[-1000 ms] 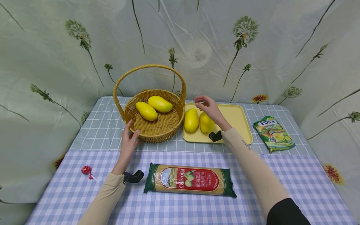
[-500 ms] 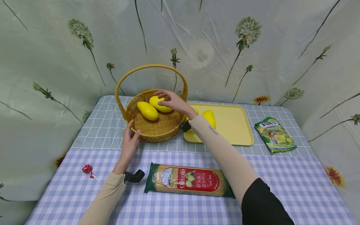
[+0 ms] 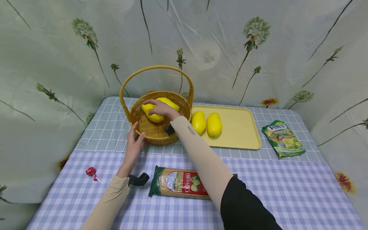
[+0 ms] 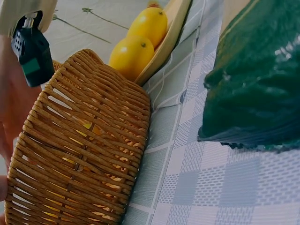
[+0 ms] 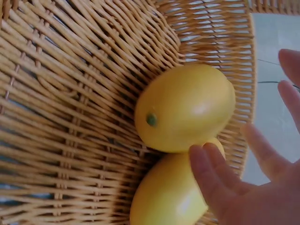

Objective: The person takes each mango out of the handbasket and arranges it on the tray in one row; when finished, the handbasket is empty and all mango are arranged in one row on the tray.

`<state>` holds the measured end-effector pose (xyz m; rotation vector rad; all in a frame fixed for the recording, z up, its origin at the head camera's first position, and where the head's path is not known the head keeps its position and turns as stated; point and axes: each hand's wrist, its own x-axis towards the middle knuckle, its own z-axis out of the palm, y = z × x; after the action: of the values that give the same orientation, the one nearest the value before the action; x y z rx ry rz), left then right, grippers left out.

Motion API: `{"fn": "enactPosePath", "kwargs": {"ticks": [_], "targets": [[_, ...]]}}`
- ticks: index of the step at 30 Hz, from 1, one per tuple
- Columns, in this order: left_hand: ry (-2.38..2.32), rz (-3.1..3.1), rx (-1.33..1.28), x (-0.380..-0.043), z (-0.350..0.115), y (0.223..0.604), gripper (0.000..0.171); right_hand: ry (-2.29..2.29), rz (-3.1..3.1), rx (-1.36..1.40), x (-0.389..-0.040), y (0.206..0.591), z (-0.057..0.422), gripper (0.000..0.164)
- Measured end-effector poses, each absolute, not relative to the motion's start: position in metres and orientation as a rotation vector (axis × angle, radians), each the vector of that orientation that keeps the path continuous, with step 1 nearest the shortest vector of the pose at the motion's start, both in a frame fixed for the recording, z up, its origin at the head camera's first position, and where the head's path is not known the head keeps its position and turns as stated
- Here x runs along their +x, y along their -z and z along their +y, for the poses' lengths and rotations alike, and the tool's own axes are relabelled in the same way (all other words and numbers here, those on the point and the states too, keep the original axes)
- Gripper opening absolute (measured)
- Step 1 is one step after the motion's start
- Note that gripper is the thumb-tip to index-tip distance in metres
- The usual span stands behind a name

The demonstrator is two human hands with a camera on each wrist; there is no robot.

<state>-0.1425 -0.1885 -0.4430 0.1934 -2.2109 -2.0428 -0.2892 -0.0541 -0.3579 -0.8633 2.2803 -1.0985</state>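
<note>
A wicker basket [image 3: 156,139] with a tall handle stands at the back left, two yellow mangoes [image 5: 185,108] lying in it. My left hand [image 3: 134,145] touches the basket's near left rim, thumb and fingers spread; in the left wrist view only a bit of it shows at the left edge. Over the basket is my right hand [image 3: 161,108], its loosely bent fingers [image 5: 206,173] overlapping the lower mango in the right wrist view. Nothing shows in its grasp. Two more mangoes [image 3: 214,125] lie on the left part of a yellow tray [image 3: 238,127], right beside the basket.
A pack of spaghetti [image 3: 178,182] lies in front, partly covered by the right forearm. To the left is a red lollipop [image 3: 91,171]; at the far right lies a green candy bag [image 3: 283,139]. A floral curtain [image 3: 218,48] hangs behind the table.
My right hand has moved left from above the tray's mangoes to over those in the basket, uncovering the two on the tray. The left hand has stayed at the rim.
</note>
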Motion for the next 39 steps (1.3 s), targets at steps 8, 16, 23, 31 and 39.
{"fn": "enactPosePath", "kwargs": {"ticks": [8,16,23,31,39], "targets": [[2.043,-2.206,0.2,-0.143,-0.188,0.443,0.057,0.914,2.257,-0.757,-0.284,0.363,-0.061,0.054],[2.057,-2.203,0.199,-0.144,-0.187,0.442,0.057,1.055,2.193,-0.62,-0.284,0.368,-0.054,0.041],[2.035,-2.213,0.208,-0.144,-0.187,0.443,0.057,1.175,2.121,-0.665,-0.286,0.364,-0.036,0.045],[2.013,-2.231,0.212,-0.143,-0.189,0.444,0.058,1.373,1.932,-0.708,-0.295,0.36,-0.005,0.052],[1.99,-2.244,0.217,-0.143,-0.188,0.444,0.058,1.415,1.871,-0.84,-0.289,0.355,0.038,0.053]]}}
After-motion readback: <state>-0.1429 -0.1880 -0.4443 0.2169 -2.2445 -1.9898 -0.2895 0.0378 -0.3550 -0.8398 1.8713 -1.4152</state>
